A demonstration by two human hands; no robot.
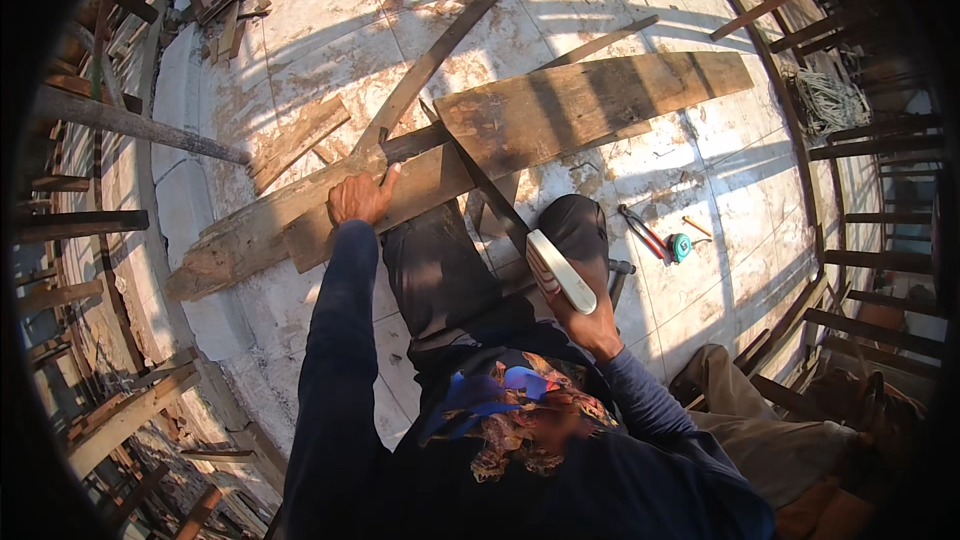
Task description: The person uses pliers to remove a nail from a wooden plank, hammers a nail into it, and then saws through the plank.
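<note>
My right hand (583, 318) is closed around the pale handle of a hand saw (510, 217). The dark blade slants up and left across the wood, along the left end of a wide board (600, 100). My left hand (361, 198) grips a narrower plank (425, 185) left of the blade, thumb stretched along its top and fingers curled over it. Whether plank and board are joined under the blade I cannot tell. Beneath them lies another weathered plank (235, 240), pointing lower left. My knees are bent close to the wood.
Pliers with red handles (645, 232), a teal tape measure (680, 247) and a small wooden-handled tool (697, 228) lie right of my knee. A long batten (450, 40) crosses the tiled floor (330, 30). Coiled rope (830, 100) and brown cloth (760, 420) are at the right.
</note>
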